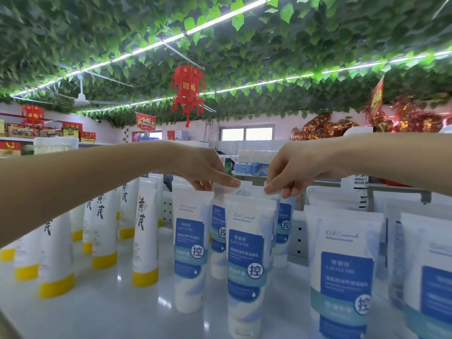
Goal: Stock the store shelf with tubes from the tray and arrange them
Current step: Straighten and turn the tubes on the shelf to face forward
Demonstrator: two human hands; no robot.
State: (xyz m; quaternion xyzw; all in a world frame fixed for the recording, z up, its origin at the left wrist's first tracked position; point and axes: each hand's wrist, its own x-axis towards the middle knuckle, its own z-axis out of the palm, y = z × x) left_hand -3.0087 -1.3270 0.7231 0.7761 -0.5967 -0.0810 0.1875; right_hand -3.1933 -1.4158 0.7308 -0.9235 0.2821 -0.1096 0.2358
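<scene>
The yellow-cap tubes (pixel 145 231) are white with black brush lettering. The blue-label tubes (pixel 247 253) are white too, with a deep blue panel, a teal band and pale blue swirls. The shelf (pixel 110 309) is plain glossy white. The lantern (pixel 187 90) is red with gold characters, and the leaves (pixel 293 33) are all green.

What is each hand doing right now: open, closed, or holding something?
Left hand: pinches the top edge of the rear-left blue-label tube.
Right hand: pinches the top edge of the rear-right blue-label tube.
</scene>
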